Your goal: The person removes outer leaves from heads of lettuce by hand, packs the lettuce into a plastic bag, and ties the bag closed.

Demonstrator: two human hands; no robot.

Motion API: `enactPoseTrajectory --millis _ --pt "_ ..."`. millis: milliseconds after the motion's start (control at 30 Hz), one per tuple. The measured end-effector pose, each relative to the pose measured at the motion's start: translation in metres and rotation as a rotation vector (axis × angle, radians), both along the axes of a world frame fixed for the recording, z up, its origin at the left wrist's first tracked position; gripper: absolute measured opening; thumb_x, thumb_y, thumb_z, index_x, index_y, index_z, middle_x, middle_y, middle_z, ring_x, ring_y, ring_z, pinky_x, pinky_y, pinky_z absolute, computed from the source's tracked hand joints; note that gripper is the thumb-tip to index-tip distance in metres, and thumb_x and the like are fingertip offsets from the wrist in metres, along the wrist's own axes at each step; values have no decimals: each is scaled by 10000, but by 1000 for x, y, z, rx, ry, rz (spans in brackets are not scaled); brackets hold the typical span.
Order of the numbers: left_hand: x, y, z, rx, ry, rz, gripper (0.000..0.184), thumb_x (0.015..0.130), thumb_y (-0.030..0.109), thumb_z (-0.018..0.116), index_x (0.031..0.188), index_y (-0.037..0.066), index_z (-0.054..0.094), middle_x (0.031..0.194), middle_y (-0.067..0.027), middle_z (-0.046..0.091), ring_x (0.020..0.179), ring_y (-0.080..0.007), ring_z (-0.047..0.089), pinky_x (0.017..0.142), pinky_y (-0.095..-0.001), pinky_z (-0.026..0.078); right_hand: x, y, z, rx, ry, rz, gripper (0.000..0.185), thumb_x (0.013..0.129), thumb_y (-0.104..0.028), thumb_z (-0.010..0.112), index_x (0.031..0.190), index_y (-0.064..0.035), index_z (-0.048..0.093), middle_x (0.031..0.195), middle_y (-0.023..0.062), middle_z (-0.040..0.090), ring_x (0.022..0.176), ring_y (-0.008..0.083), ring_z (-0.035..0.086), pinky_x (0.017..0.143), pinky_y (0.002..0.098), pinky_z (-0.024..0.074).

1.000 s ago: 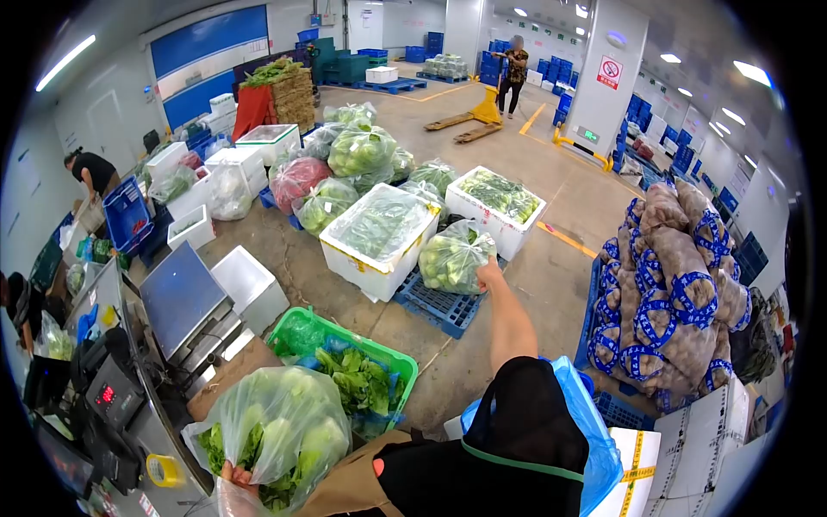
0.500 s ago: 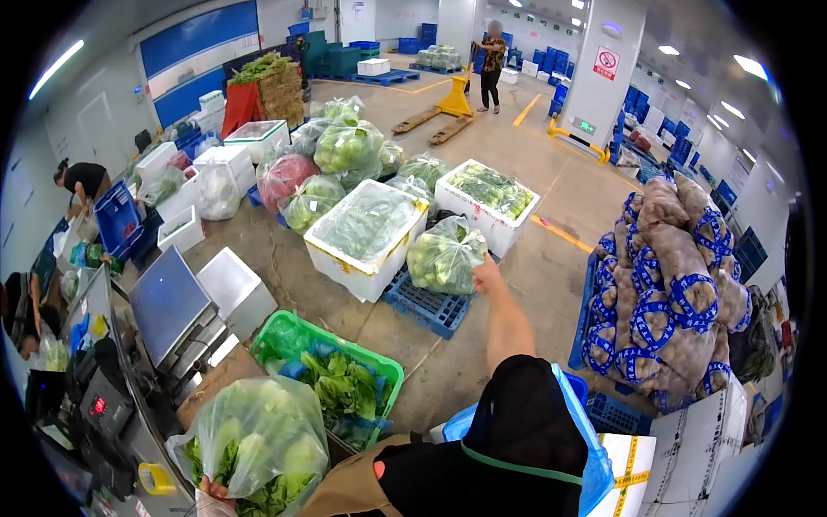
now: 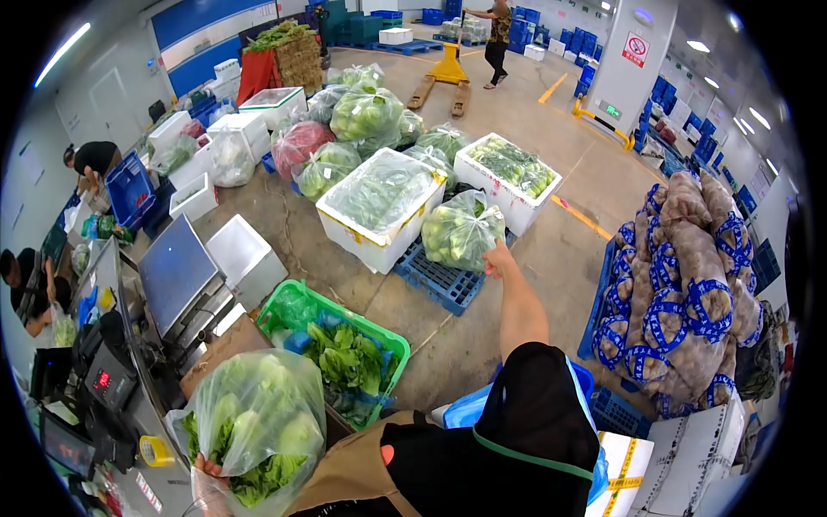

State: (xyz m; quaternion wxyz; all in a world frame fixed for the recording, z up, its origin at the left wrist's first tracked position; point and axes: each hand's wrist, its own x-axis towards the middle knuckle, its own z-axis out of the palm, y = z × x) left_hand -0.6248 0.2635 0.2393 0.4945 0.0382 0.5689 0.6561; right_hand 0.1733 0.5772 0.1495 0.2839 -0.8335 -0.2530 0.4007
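A clear plastic bag of leafy green vegetables [image 3: 258,414] bulges at the lower left. My left hand [image 3: 208,474] is closed on the edge of this bag. My right arm reaches forward, and my right hand [image 3: 497,260] appears with its index finger stretched out and the other fingers partly curled. In the picture it overlaps the lower right edge of a tied bag of green vegetables [image 3: 461,231]; whether it touches that bag I cannot tell. That bag rests on a blue pallet [image 3: 439,280]. Beside my left hand stands a green crate [image 3: 398,345] with loose leafy greens inside.
White foam boxes [image 3: 379,250] of vegetables and more bags [image 3: 366,116] stand ahead. Mesh sacks [image 3: 689,284] are stacked at right. A scale platform [image 3: 177,263] and yellow tape roll [image 3: 155,450] are at left. Another person [image 3: 498,39] is beside a yellow pallet jack [image 3: 448,69].
My view has shifted slightly, so the scene sits further right and the far person is higher in the picture. My right hand stays extended by the tied bag; my left keeps its hold.
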Motion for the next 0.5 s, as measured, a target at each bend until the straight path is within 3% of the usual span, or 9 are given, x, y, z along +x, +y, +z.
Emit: enactPoseTrajectory --millis 433,500 --pt "27 -6 20 -34 89 -79 213 869 282 662 798 139 521 568 63 408 471 -83 383 452 -243 320 -24 -7 -24 34 39 63 841 809 -112 598 1488 -195 107 694 110 609 480 205 587 455 397 464" --pt "30 -9 27 -51 76 -192 210 862 280 669 820 120 541 580 66 401 491 -76 377 468 -238 325 -48 -3 -30 50 -61 174 756 753 -115 615 1420 -113 260 766 154 631 527 232 624 494 409 501"
